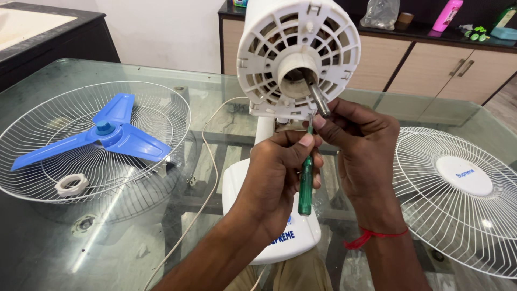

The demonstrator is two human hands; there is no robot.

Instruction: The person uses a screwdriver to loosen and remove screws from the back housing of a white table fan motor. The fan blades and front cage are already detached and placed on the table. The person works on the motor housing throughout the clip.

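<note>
A white fan motor housing (298,54) stands on its white base (296,237) at the middle of the glass table, its bare metal shaft (319,99) pointing toward me. My left hand (277,172) grips a green-handled screwdriver (306,186), tip up under the housing's lower edge. My right hand (358,145) pinches at the screwdriver's tip just below the shaft. A red thread circles my right wrist.
A wire fan guard (32,178) at left holds a blue three-blade propeller (107,134) and a white plastic nut (71,184). Another guard with a white centre cap (458,199) lies at right. A white power cord (207,178) trails across the glass table (107,248). Cabinets stand behind.
</note>
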